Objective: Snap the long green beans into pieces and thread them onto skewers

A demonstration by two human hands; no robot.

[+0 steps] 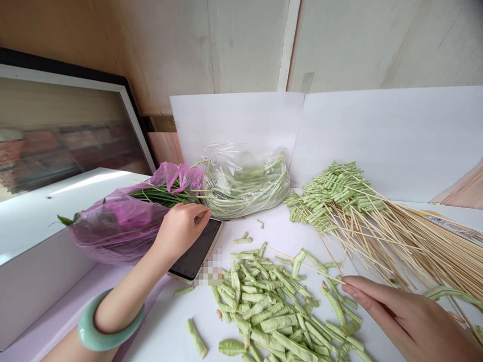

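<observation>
Left hand (179, 231): 9 o'clock, unclenched, fingertips on black glass smartphone (196, 249).
Right hand (409, 317): 4 o'clock, seems pinching thin pale bamboo skewer (305, 265).

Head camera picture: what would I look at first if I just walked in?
The heap of cut green beans on the white table catches your eye first, at the front. To its right lies a big bundle of wooden skewers threaded with bean pieces. On the left, a pale green bangle circles the wrist of the left hand, near a purple plastic bag.

One head-worn camera looks forward and down — close above the left hand (179, 234) and right hand (409, 317).
</observation>
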